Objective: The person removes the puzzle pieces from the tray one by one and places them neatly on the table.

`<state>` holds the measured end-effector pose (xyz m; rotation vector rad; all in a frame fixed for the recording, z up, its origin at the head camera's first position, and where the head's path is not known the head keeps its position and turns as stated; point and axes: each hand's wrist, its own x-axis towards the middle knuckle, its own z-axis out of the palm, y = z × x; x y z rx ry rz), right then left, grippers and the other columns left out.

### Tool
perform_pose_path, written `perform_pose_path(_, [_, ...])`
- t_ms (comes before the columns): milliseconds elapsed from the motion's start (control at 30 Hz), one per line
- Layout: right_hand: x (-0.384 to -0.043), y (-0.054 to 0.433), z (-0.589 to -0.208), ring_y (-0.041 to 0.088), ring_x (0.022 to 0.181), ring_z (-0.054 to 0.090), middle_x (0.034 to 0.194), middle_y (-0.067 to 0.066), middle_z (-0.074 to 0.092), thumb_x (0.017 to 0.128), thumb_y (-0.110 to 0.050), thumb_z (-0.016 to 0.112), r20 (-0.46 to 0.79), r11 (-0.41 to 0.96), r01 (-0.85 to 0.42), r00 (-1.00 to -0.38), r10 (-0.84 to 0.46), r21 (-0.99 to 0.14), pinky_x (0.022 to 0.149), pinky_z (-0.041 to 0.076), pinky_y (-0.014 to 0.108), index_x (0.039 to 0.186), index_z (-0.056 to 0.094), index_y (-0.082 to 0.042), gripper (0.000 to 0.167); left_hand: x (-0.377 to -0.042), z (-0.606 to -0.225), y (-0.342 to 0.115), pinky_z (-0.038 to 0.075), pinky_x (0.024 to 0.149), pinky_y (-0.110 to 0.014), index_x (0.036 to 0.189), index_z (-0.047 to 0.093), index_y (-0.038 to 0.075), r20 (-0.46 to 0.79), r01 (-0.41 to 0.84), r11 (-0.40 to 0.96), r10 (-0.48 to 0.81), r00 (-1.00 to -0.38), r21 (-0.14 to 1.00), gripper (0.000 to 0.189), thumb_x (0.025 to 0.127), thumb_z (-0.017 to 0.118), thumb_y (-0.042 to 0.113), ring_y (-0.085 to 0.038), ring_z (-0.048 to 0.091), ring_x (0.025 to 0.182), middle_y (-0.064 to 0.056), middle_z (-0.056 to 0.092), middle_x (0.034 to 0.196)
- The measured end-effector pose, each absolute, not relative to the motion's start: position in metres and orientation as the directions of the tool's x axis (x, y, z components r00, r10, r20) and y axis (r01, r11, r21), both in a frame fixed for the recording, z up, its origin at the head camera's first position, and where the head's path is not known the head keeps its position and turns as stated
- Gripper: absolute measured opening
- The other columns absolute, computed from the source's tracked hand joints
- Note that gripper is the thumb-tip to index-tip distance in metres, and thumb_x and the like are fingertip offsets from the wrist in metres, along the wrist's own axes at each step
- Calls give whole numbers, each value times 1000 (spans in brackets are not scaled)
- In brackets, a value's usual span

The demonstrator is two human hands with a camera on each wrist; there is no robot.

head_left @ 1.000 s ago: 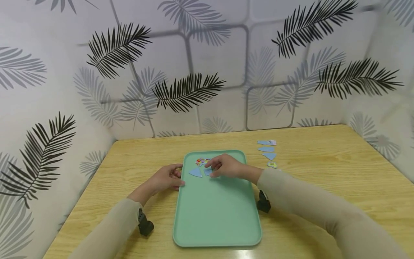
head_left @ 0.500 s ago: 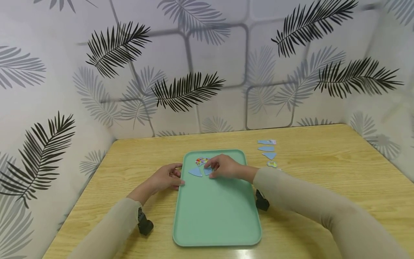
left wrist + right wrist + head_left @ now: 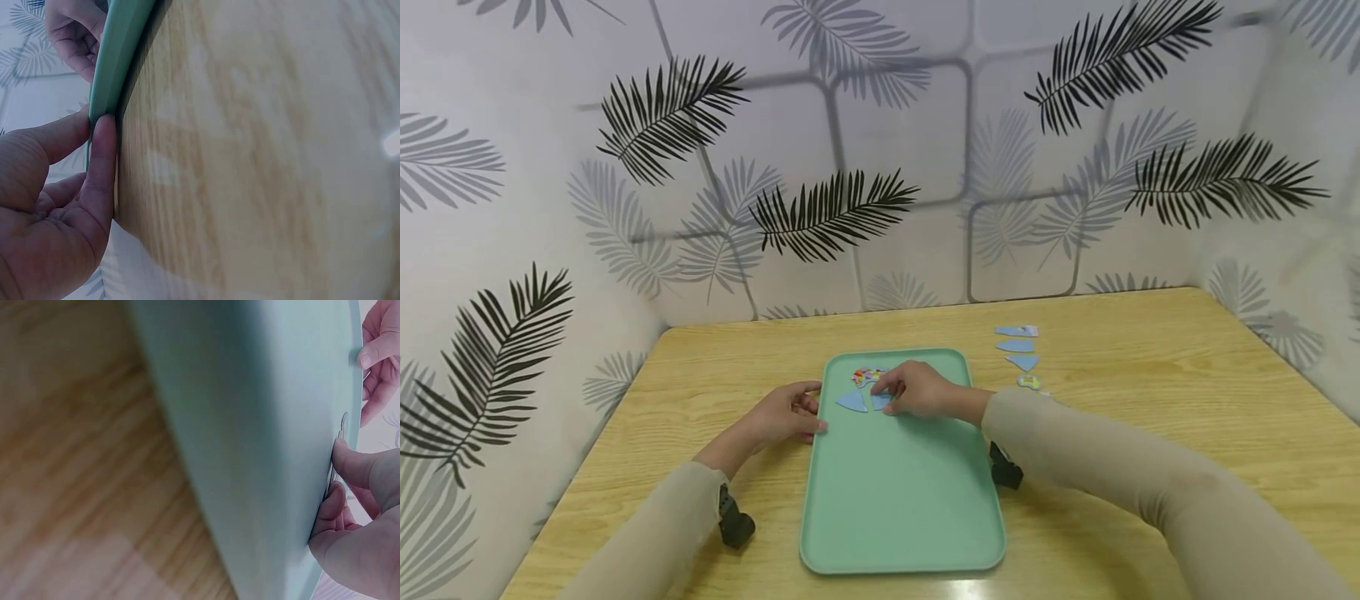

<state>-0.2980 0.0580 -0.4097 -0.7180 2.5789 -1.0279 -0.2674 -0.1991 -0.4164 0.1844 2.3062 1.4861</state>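
A pale green tray lies on the wooden table. My left hand holds its left rim, thumb and fingers at the edge in the left wrist view. Over the tray's far part, my right hand has thumb and fingertips on a flat blue puzzle piece, partly hidden by the hand. Left of it, across a narrow gap, lies another blue puzzle piece with a curved edge. Just beyond is a multicoloured puzzle piece, its right end behind my right hand. The right wrist view shows the fingers low on the tray.
Right of the tray, several loose pieces lie in a column on the table: a long blue piece, two more blue ones and a small yellow-green piece. A patterned wall stands behind the table.
My right hand has shifted very slightly left and nearer with its fingertips at the blue puzzle piece. My left hand stays at the tray's rim.
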Motion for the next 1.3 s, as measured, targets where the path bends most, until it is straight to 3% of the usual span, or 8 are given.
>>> perform_pose_path(367, [-296,58,-408,14,81,52,91,2,61,84,-4,76,-69,627,-348,-838,-542,-697,72,46,25,108,75,-9,25,-267,-417,-200,58,72,-35,147,32,-6,-243,-83,431,330,-912,898,72,86,70,-4,-20,55,82,-14,49,102])
perform_pose_path(733, [-292,68,-402,14,87,55,96,2,62,86,-4,74,-74,603,-354,-819,-569,-714,79,49,29,110,73,-10,25,-267,-417,-200,58,73,-35,147,31,-6,-242,-80,431,335,-911,899,72,87,69,-5,-20,55,84,-15,49,104])
perform_pose_path(1000, [-288,88,-399,15,81,51,93,1,61,85,-5,74,-43,580,-376,-813,-580,-722,73,47,28,109,74,-10,24,-267,-416,-200,58,72,-35,148,31,-5,-253,-96,424,332,-909,900,71,87,68,-6,-19,54,82,-13,49,103])
perform_pose_path(1300, [-277,118,-397,19,95,57,101,1,63,87,-4,72,-16,568,-377,-823,-568,-732,84,50,34,110,73,-9,24,-267,-415,-200,58,73,-35,148,31,-5,-252,-97,418,333,-909,903,71,87,68,-7,-20,55,83,-13,48,102])
